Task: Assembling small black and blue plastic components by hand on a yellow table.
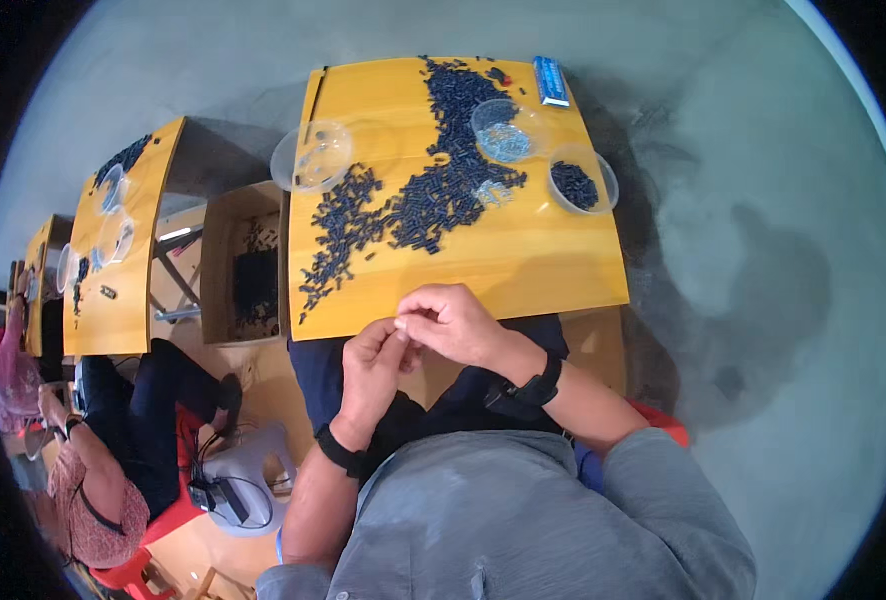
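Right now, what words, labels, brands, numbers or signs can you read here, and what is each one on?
No text is readable in this picture.
Blue and white box at the table's far right corner: seems to carry printing, too small and blurred to read.
Black pieces on the yellow tabletop: no lettering can be made out.
Clear tub at the tabletop's left edge: no legible marking.

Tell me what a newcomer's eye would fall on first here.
Probably the sprawl of small black cylindrical pieces across the central yellow tabletop. Then the bare left hand and right hand, fingertips together by its near edge. At its right edge, a round clear plastic tub holds similar pieces.
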`<action>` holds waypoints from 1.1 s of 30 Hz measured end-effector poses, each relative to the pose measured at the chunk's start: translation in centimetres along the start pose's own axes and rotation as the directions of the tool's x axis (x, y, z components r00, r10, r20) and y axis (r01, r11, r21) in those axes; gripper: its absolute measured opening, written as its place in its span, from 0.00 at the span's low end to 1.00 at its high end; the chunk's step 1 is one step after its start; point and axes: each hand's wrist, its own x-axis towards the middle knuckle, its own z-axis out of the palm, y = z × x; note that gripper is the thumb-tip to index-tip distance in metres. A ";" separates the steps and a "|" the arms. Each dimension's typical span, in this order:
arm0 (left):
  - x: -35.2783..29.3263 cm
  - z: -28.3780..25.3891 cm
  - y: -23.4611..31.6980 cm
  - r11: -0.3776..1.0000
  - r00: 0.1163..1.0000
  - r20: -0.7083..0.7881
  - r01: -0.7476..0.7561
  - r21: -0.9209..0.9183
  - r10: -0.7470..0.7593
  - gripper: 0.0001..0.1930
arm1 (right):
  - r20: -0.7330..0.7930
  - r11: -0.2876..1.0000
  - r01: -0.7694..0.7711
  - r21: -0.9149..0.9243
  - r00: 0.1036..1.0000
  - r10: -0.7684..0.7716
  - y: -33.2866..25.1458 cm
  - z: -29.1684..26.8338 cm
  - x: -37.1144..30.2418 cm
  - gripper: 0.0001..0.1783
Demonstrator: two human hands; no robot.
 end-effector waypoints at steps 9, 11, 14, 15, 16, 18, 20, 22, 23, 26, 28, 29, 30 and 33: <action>0.2 0.1 -0.1 0.998 0.994 0.088 0.070 0.012 -0.070 0.07 | -0.010 0.999 -0.017 -0.032 1.000 0.017 0.7 -0.2 -0.7 0.07; 0.3 -0.4 -0.6 0.997 0.992 0.102 0.075 0.030 -0.078 0.07 | 0.027 0.998 -0.062 -0.003 0.998 0.062 0.4 -0.1 -0.7 0.08; 0.0 -0.6 -0.8 0.992 0.984 0.134 0.109 0.061 -0.116 0.07 | -0.041 0.977 -0.138 0.163 0.988 0.146 1.0 -0.6 -0.6 0.08; -0.1 -0.7 -0.8 0.988 0.978 0.152 0.135 0.075 -0.145 0.07 | -0.039 0.977 -0.139 0.163 0.988 0.147 1.2 -1.2 -0.4 0.08; -0.3 -0.6 -0.7 0.988 0.978 0.151 0.137 0.076 -0.147 0.07 | -0.115 0.905 -0.148 0.398 0.971 0.209 1.4 -2.1 0.1 0.06; -0.5 -0.3 -0.4 0.995 0.990 0.100 0.096 -0.005 -0.095 0.06 | -0.172 0.783 -0.127 0.609 0.943 0.286 1.9 -4.1 1.1 0.05; -0.4 -0.4 -0.4 0.995 0.993 0.076 0.096 -0.008 -0.095 0.06 | -0.264 0.736 -0.143 0.661 0.875 0.406 2.6 -6.3 2.0 0.05; -0.4 -0.7 -0.5 0.995 0.994 0.047 0.095 -0.011 -0.095 0.06 | -0.337 0.826 -0.170 0.538 0.854 0.396 5.4 -8.7 2.6 0.07; -0.2 -0.9 -0.7 0.995 0.994 0.044 0.099 -0.008 -0.099 0.06 | -0.411 0.893 -0.201 0.403 0.832 0.373 6.2 -9.8 2.8 0.09; -0.2 -1.2 -1.4 0.992 0.991 0.023 0.128 0.004 -0.128 0.06 | -0.537 0.926 -0.375 0.040 0.774 0.336 9.2 -12.8 3.5 0.08; -0.4 -1.1 -1.6 0.988 0.988 0.012 0.153 0.015 -0.153 0.06 | -0.552 0.843 -0.226 -0.488 0.828 -0.097 10.9 -14.5 3.7 0.07; -0.6 -1.1 -1.7 0.988 0.989 0.003 0.150 0.039 -0.150 0.06 | -0.551 0.844 -0.226 -0.487 0.829 -0.096 11.0 -14.8 3.9 0.07; -0.7 -1.1 -1.7 0.987 0.989 -0.004 0.147 0.064 -0.147 0.05 | -0.551 0.774 -0.262 -0.576 0.824 -0.131 11.0 -15.1 4.1 0.07; -0.9 -1.2 -1.7 0.983 0.985 -0.028 0.172 0.058 -0.171 0.06 | -0.527 0.667 -0.284 -0.689 0.828 -0.191 10.4 -15.0 4.7 0.07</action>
